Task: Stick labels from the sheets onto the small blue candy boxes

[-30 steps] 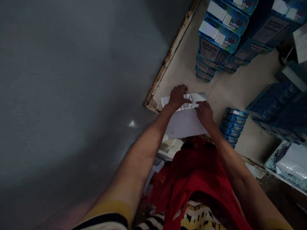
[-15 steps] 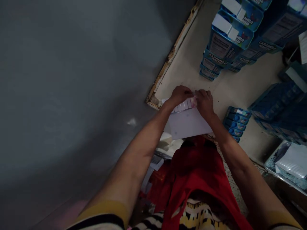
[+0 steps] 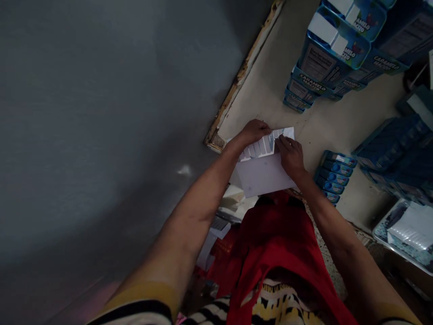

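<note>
A pale label sheet point(image 3: 256, 150), marked off in rectangular segments, lies over the upper part of a plain white sheet point(image 3: 265, 175) near the table's corner. My left hand point(image 3: 256, 131) is closed on the top edge of the label sheet. Across from it, my right hand point(image 3: 291, 155) has its fingers pinched together at the label sheet's right part, where a bend or fold shows. What exactly sits between the right fingertips is too small to make out.
Blue candy boxes point(image 3: 320, 61) are stacked at the upper right of the table point(image 3: 313, 131). A short row of small blue packs point(image 3: 336, 176) lies right of my right hand. A tray point(image 3: 402, 243) stands lower right. A grey wall point(image 3: 118, 113) bounds the left.
The right end of the label sheet now shows between my hands, where pinkish material was at the right fingertips. My right hand has moved slightly down and right.
</note>
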`<state>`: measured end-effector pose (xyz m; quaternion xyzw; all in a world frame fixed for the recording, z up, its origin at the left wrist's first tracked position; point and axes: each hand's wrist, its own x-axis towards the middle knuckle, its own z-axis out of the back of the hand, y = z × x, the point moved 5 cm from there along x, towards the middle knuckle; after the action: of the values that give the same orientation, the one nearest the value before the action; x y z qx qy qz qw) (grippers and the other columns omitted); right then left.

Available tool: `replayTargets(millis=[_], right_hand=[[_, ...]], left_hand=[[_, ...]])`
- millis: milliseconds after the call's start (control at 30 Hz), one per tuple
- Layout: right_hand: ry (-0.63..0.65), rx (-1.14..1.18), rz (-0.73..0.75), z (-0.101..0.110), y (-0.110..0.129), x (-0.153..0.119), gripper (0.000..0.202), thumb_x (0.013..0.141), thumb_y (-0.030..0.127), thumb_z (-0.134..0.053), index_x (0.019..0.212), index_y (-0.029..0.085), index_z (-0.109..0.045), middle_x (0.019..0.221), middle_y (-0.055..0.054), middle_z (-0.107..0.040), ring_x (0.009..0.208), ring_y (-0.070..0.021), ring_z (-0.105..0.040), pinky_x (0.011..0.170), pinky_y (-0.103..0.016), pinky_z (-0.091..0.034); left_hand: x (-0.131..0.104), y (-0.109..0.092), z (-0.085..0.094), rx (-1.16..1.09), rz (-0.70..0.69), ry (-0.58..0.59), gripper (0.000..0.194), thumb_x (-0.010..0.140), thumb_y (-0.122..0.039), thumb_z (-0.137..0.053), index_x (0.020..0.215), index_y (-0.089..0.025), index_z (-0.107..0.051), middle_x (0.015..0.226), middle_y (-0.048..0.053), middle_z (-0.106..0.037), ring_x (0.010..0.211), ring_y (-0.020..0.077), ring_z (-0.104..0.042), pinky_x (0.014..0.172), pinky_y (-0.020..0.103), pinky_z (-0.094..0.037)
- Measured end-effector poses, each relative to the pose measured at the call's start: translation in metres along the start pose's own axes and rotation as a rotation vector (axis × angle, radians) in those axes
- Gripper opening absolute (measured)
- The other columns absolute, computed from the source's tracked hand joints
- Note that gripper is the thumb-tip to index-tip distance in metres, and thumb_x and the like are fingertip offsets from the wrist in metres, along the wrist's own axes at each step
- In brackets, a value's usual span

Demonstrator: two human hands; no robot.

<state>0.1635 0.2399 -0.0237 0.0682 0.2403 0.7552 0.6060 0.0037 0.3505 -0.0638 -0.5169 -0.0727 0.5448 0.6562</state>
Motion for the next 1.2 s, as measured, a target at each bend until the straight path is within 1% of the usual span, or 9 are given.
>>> replayTargets(millis=[233,333,467,533,600,667,733,900,1200], right_hand=[[-0.091,-0.029,-0.135,0.035,0.018,-0.030,0.025,0.104,0.030,-0.058,0.109,0.022,-0.081,0.104,-0.013,-0.078,0.109,-0.0330,-0.064,0.095,-0.047,-0.042],[-0.207,0.148,-0.318,0.059,0.018,-0.053,0.021,0.100,0.036,-0.064,0.096,0.022,-0.079,0.077,-0.006,-0.071,0.087,-0.0254,-0.064,0.085,-0.039,-0.043],[-0.298,0.622,-0.673,0.083,0.003,-0.094,0.025,0.089,0.047,-0.071,0.087,0.022,-0.075,0.057,0.006,-0.050,0.055,-0.0142,-0.046,0.059,-0.028,-0.034],[-0.305,0.783,-0.755,0.093,-0.003,-0.111,0.027,0.083,0.049,-0.073,0.084,0.022,-0.073,0.058,0.006,-0.051,0.055,-0.0130,-0.043,0.055,-0.026,-0.032],[-0.303,0.851,-0.794,0.101,-0.009,-0.125,0.028,0.078,0.049,-0.075,0.082,0.021,-0.072,0.063,0.004,-0.057,0.059,-0.0136,-0.047,0.057,-0.026,-0.036],[-0.308,0.870,-0.821,0.106,-0.015,-0.137,0.029,0.076,0.049,-0.076,0.082,0.021,-0.072,0.068,0.002,-0.061,0.063,-0.0143,-0.050,0.060,-0.027,-0.039],[-0.327,0.878,-0.836,0.107,-0.021,-0.146,0.029,0.075,0.049,-0.076,0.082,0.021,-0.073,0.069,0.002,-0.062,0.064,-0.0144,-0.050,0.061,-0.027,-0.039],[-0.387,0.858,-0.858,0.104,-0.035,-0.160,0.029,0.079,0.049,-0.075,0.083,0.020,-0.074,0.066,0.003,-0.060,0.063,-0.0144,-0.050,0.060,-0.027,-0.039],[-0.433,0.916,-0.835,0.104,-0.049,-0.166,0.028,0.083,0.048,-0.076,0.086,0.020,-0.073,0.061,0.006,-0.054,0.058,-0.0123,-0.046,0.057,-0.027,-0.035]], left_hand=[[-0.001,-0.007,0.003,0.179,0.040,-0.151,0.015,0.088,-0.029,-0.067,0.082,-0.020,-0.077,0.092,0.011,-0.075,0.100,0.0295,-0.065,0.099,0.041,-0.045],[-0.009,-0.023,0.006,0.191,0.003,-0.270,0.013,0.091,-0.029,-0.069,0.094,-0.020,-0.077,0.111,0.016,-0.074,0.123,0.0366,-0.061,0.114,0.051,-0.038],[-0.061,-0.055,0.001,-0.019,-0.045,-0.509,0.031,0.095,-0.048,-0.070,0.114,-0.023,-0.076,0.129,0.014,-0.071,0.135,0.0329,-0.057,0.116,0.046,-0.042],[-0.092,-0.065,-0.019,-0.253,0.020,-0.453,0.044,0.099,-0.060,-0.060,0.113,-0.022,-0.077,0.119,0.013,-0.075,0.118,0.0285,-0.067,0.105,0.042,-0.052],[-0.117,-0.075,-0.051,-0.527,0.104,-0.240,0.055,0.095,-0.069,-0.059,0.110,-0.020,-0.078,0.106,0.013,-0.078,0.098,0.0247,-0.073,0.091,0.039,-0.057],[-0.134,-0.086,-0.083,-0.730,0.167,-0.012,0.059,0.081,-0.071,-0.073,0.108,-0.019,-0.079,0.100,0.012,-0.080,0.090,0.0230,-0.074,0.084,0.036,-0.059],[-0.143,-0.095,-0.104,-0.793,0.213,0.089,0.057,0.065,-0.061,-0.089,0.101,-0.018,-0.080,0.097,0.011,-0.080,0.089,0.0229,-0.074,0.081,0.034,-0.059],[-0.150,-0.108,-0.127,-0.782,0.298,0.063,0.047,0.060,-0.054,-0.092,0.086,-0.018,-0.077,0.086,0.007,-0.078,0.076,0.0200,-0.072,0.070,0.031,-0.058],[-0.136,-0.119,-0.139,-0.699,0.251,-0.117,0.034,0.074,-0.052,-0.082,0.079,-0.019,-0.075,0.067,0.001,-0.069,0.060,0.0130,-0.062,0.061,0.027,-0.053]])
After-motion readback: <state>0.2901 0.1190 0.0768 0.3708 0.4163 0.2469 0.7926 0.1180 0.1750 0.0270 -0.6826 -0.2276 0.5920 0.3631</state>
